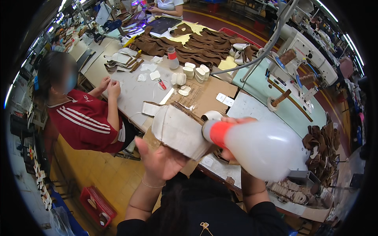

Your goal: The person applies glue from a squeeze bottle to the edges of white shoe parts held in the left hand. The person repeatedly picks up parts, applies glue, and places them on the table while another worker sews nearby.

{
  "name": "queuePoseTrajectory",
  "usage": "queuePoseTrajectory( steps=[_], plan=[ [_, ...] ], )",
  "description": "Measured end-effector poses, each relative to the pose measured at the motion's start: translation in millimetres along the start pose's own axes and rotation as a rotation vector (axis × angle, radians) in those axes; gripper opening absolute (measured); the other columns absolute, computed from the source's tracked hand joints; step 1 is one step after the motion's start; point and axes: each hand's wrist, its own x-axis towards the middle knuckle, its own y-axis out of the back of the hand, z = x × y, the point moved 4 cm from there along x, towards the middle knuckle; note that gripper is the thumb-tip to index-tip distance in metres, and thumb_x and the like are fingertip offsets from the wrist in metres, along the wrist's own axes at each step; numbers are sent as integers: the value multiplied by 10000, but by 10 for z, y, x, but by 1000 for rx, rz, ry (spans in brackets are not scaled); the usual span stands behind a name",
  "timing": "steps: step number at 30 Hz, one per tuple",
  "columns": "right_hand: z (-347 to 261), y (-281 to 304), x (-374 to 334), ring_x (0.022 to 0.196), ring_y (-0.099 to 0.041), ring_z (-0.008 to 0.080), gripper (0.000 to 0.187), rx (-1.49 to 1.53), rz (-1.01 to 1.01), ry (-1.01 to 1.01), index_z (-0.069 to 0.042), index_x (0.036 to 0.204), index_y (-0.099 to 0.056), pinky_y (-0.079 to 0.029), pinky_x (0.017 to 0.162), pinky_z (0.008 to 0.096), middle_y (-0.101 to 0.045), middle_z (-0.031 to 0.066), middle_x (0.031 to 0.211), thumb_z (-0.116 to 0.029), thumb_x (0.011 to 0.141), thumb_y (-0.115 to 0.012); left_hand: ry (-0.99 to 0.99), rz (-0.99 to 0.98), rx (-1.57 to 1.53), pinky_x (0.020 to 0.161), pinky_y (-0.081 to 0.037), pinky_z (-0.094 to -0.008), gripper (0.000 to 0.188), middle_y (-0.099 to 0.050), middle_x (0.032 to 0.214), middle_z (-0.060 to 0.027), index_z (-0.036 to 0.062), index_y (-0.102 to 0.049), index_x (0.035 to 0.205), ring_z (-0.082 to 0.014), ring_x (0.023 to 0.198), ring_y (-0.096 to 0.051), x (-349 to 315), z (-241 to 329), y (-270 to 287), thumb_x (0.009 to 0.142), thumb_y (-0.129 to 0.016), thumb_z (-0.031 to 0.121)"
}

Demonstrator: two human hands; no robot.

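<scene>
My left hand (163, 162) is turned palm up, its thumb stretched away and its fingers beneath a cream stitched piece (179, 128) with brown edges. The exact kind of this piece does not show. My right hand (233, 156) is wrapped round a translucent white squeeze bottle (262, 147) with a red band at its neck. The bottle lies tilted, its grey mouth at the piece's right side; I cannot tell whether they touch. Motion slightly smears the bottle, which hides part of my right hand. Behind the bottle's neck shows another cream part (213, 115).
Small cream pads (189, 71) stand stacked beyond on cardboard (214, 92). Near them are red-handled snips (161, 83) and another red-banded bottle (172, 59). Brown pieces (185, 46) cover the far table. A sewing machine (307, 51) stands right; a co-worker in red (84, 120) sits left.
</scene>
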Motion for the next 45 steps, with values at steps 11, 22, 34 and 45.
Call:
queuePoseTrajectory(
  steps=[11,22,34,45],
  plan=[
    [215,3,61,971,-557,193,681,299,45,-366,-71,1174,-491,-433,879,348,-580,76,1071,-344,624,-786,23,38,94,1053,-191,-468,1077,-219,1426,-123,48,-143,1390,-292,1310,-211,-23,-29,83,663,-274,833],
    [97,79,159,926,-582,149,514,84,90,-212,-77,1123,-547,-480,819,328,-599,57,1057,-267,692,-751,61,82,106,1049,-187,-489,963,-223,1424,-117,82,-147,1396,-301,1300,-234,-27,-39,118,736,-249,775],
    [-83,59,178,837,-603,166,445,331,348,-243,-59,978,-620,-496,752,313,-638,52,930,-341,664,-761,47,10,234,1059,-160,-469,1002,-210,1428,-122,58,-144,1393,-277,1307,-225,-104,-136,145,719,-198,799],
    [27,-280,-291,1018,-535,176,585,69,-211,-268,-142,1124,-558,-395,919,360,-583,-3,1081,-452,658,-730,156,-84,-122,1068,-157,-402,1131,-222,1413,-170,-27,-145,1369,-273,1300,-232,72,-37,-141,657,-139,852]
  ],
)
